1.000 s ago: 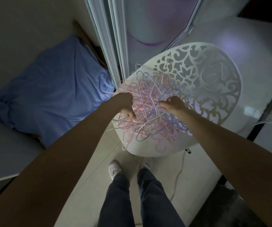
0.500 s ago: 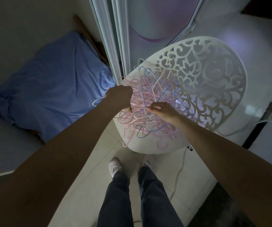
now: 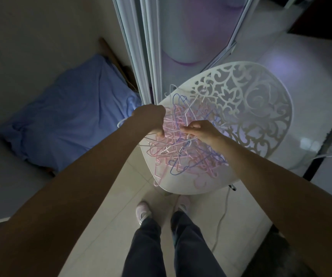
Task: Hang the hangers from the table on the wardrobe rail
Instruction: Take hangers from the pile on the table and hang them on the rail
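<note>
White table (image 3: 261,116) bears tangled hangers (image 3: 181,152) pointing every way; both hands (image 3: 149,118) (image 3: 203,130) grip some.

A blue pillow (image 3: 65,116) lies on a grey bed (image 3: 11,176), left of the pale door frame (image 3: 139,56). Right of the frame hangs a mirror-like panel (image 3: 191,33) with a purple-tinted reflection. Below the frame, on the light tiled floor (image 3: 105,226), stand two pink shoes (image 3: 143,211) under dark trousers (image 3: 147,252). A white cable (image 3: 220,220) trails over the floor right of the shoes. A dark mat (image 3: 269,256) lies far right of the trousers.
</note>
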Action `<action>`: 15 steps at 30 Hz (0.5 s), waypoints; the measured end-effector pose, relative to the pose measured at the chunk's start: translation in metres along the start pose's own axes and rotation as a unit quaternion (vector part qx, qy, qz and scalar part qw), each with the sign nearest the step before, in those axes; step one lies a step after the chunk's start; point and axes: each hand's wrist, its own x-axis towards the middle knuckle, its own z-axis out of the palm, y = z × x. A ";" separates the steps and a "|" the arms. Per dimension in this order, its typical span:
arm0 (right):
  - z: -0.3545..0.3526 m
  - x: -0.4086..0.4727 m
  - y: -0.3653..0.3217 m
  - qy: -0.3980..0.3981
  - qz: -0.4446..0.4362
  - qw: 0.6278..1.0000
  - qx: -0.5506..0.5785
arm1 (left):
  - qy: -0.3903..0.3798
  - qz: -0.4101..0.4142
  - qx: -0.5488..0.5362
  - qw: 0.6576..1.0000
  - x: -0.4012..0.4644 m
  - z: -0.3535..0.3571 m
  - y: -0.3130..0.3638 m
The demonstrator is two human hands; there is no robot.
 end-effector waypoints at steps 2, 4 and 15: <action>-0.006 -0.005 -0.009 0.017 -0.015 1.000 0.002 | 0.011 0.005 0.000 1.000 -0.005 -0.010 0.000; -0.012 -0.011 -0.022 0.023 -0.025 0.999 -0.011 | 0.012 0.007 -0.008 1.000 -0.007 -0.021 0.000; -0.043 -0.039 -0.122 0.136 -0.272 0.937 -0.172 | 0.090 0.025 -0.114 0.989 -0.046 -0.092 -0.037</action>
